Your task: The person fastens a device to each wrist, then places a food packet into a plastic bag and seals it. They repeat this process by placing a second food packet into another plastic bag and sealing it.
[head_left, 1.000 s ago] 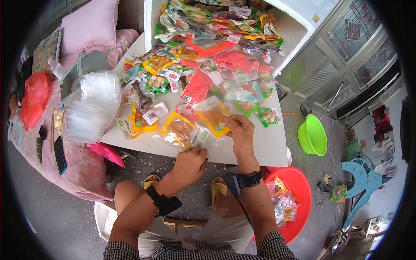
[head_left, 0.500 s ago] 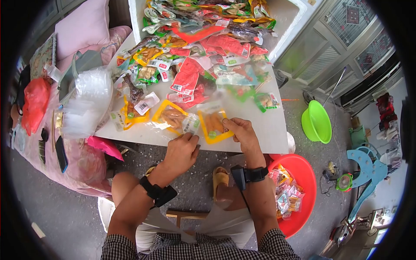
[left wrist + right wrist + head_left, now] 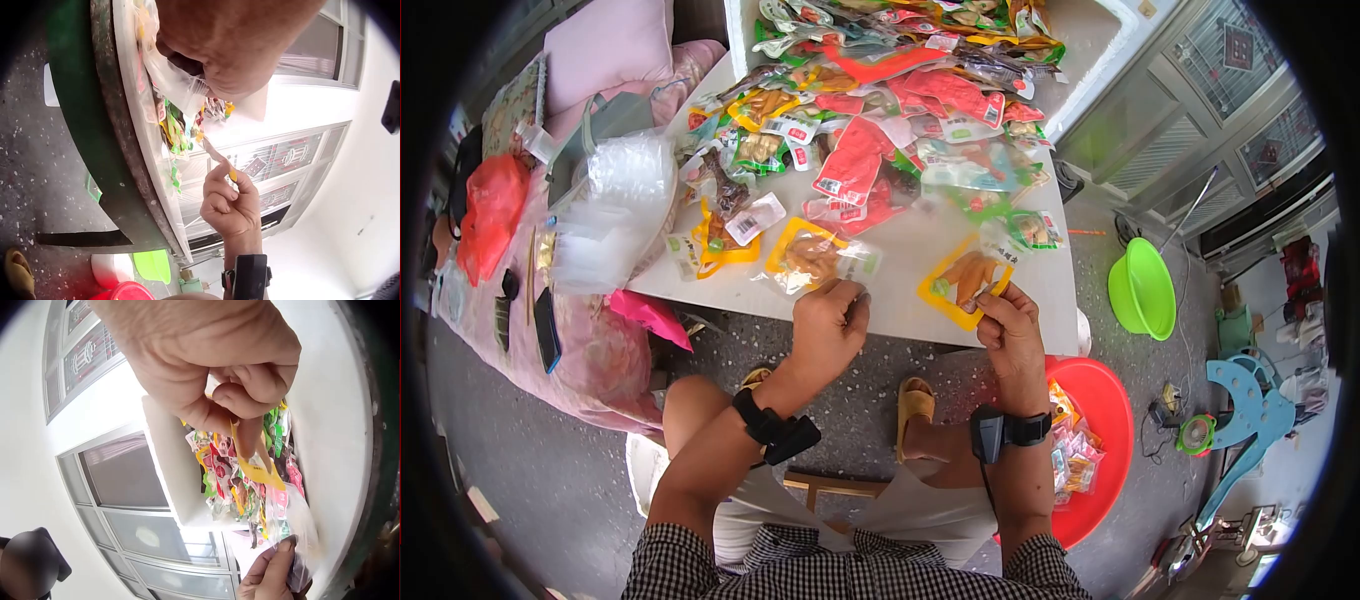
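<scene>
Over the front edge of the table (image 3: 890,310), my right hand (image 3: 1012,335) pinches a yellow-edged snack packet (image 3: 966,277) by its lower right corner, thumb against fingers. Brown pieces show through its window. My left hand (image 3: 828,325) grips the edge of a clear plastic bag (image 3: 300,534), seen best in the right wrist view. Another yellow-edged packet (image 3: 803,252) lies just beyond the left knuckles and overlaps the clear plastic in the head view. Left fingertips are hidden from above.
A heap of colourful snack packets (image 3: 855,165) spills from a white foam box (image 3: 1090,75). A stack of clear bags (image 3: 615,215) lies at the left. A red basin (image 3: 1105,450) holding packets and a green basin (image 3: 1142,290) stand on the floor at the right.
My right hand has moved right with its yellow-edged packet, away from the other packet. The left hand stays near the table's front edge, still at the clear bag.
</scene>
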Available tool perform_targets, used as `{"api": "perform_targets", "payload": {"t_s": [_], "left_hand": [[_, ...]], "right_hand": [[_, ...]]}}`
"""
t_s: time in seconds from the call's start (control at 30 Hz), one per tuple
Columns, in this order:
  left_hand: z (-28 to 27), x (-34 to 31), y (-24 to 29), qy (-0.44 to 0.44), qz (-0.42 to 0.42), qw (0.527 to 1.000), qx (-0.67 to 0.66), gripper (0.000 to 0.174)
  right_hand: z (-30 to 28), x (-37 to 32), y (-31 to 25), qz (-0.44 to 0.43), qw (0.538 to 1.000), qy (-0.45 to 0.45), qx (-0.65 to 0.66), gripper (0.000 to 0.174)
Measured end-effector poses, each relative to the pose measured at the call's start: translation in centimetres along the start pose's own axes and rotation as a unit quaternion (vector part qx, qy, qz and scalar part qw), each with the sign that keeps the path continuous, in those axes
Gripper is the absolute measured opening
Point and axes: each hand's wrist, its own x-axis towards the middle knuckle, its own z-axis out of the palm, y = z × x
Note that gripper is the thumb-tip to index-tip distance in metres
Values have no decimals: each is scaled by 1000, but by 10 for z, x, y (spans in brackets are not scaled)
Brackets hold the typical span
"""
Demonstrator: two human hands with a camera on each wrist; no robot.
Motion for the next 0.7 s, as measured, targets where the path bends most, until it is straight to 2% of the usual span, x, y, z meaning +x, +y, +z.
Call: {"api": "perform_targets", "payload": {"t_s": [0.07, 0.2, 0.53, 0.63, 0.7], "left_hand": [[-1, 2, 2, 5, -14, 1000, -9, 8], [1, 2, 7, 12, 16, 999, 28, 11], [-2, 0, 13, -8, 65, 994, 92, 23], [1, -2, 14, -15, 103, 989, 104, 26], [3, -4, 15, -12, 122, 987, 108, 27]], "right_hand": [[3, -9, -1, 30, 999, -33, -2, 18], [20, -15, 10, 22, 999, -42, 27, 20], [48, -18, 41, -54, 996, -26, -66, 15], [57, -16, 64, -57, 997, -20, 38, 13], [58, -12, 76, 5, 997, -30, 75, 10]]}}
